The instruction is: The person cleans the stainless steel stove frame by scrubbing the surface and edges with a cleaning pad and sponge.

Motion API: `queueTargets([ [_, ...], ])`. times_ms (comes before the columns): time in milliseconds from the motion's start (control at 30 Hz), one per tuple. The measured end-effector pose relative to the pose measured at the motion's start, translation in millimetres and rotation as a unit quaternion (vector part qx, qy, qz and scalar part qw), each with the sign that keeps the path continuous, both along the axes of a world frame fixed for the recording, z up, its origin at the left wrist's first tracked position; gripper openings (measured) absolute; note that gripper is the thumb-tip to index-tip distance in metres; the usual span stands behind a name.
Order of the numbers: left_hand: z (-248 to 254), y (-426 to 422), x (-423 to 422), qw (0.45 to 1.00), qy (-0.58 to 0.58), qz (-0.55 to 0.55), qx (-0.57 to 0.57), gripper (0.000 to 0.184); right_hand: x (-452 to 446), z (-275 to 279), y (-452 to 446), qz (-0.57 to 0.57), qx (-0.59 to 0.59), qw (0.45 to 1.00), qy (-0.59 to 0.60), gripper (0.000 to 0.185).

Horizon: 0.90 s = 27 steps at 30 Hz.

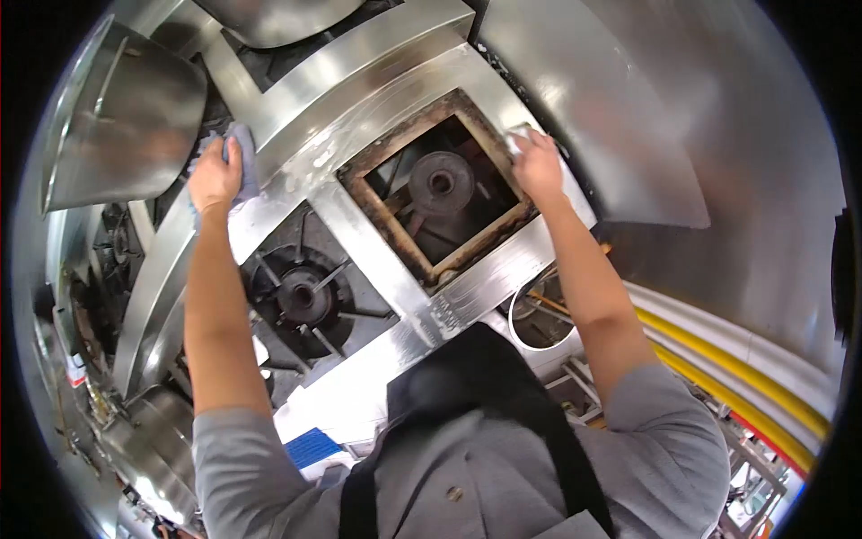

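Note:
My left hand (215,175) is closed on a bluish-grey cloth (244,162), resting on the raised steel ledge at the back of the stove (368,242). My right hand (539,166) is closed around a small whitish wad (518,136), perhaps a cloth or pad, on the steel strip along the stove's right side. Between my hands lies a square opening with a browned, rusty rim (395,241); a round burner (440,183) shows inside it. Nearer my left forearm is a second burner (302,296) with a spoked grate. Whitish wet streaks mark the steel.
A large steel pot (144,112) stands at the upper left, and part of another (278,16) shows at the top. A tall steel panel (620,117) borders the right side. Yellow pipes (736,368) run at the lower right. A white ring-shaped rim (514,328) lies near my right forearm.

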<state>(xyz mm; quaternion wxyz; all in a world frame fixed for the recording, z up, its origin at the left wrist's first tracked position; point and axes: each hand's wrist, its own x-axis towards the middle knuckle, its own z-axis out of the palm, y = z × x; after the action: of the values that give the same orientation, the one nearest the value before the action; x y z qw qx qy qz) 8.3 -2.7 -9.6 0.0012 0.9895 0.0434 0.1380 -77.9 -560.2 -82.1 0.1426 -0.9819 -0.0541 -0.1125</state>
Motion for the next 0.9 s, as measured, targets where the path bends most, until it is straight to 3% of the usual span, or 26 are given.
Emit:
queueTargets([
  [100, 13, -5, 7, 0.993, 0.050, 0.089, -0.057, 0.062, -56, 6, -12, -0.075, -0.019, 0.997, -0.009, 0.041],
  [267, 14, -1, 5, 0.995, 0.049, 0.066, -0.064, 0.062, -107, 15, -8, -0.172, -0.026, 0.984, 0.038, 0.038],
  [333, 23, 3, -3, 0.992, 0.113, 0.024, -0.057, 0.060, -121, 12, -3, -0.198, -0.024, 0.979, 0.034, 0.038],
  [433, 3, 26, -20, 0.997, -0.010, -0.050, -0.058, 0.058, -149, 14, 14, -0.212, -0.027, 0.976, 0.041, 0.035],
  [600, -9, 56, -41, 0.992, -0.034, -0.116, -0.047, 0.059, -208, 3, 35, -0.187, -0.035, 0.982, -0.001, 0.037],
  [733, 11, 43, -45, 0.990, -0.002, -0.130, -0.048, 0.060, -230, 6, 53, -0.176, -0.031, 0.984, 0.012, 0.035],
  [767, 34, 17, -56, 0.976, -0.035, -0.139, -0.165, 0.057, -233, 5, 55, -0.180, -0.028, 0.983, 0.012, 0.035],
  [800, 60, -11, -70, 0.946, -0.070, -0.140, -0.284, 0.053, -233, 5, 55, -0.178, -0.027, 0.984, 0.010, 0.035],
  [833, 89, -48, -95, 0.839, 0.005, -0.170, -0.517, 0.050, -232, 7, 55, -0.176, -0.036, 0.984, 0.016, 0.034],
  [867, 123, -87, -131, 0.671, 0.074, -0.183, -0.714, 0.046, -232, 6, 54, -0.167, -0.045, 0.985, 0.014, 0.034],
  [900, 164, -116, -172, 0.482, 0.179, -0.317, -0.797, 0.040, -233, 2, 56, -0.184, -0.038, 0.982, 0.011, 0.034],
])
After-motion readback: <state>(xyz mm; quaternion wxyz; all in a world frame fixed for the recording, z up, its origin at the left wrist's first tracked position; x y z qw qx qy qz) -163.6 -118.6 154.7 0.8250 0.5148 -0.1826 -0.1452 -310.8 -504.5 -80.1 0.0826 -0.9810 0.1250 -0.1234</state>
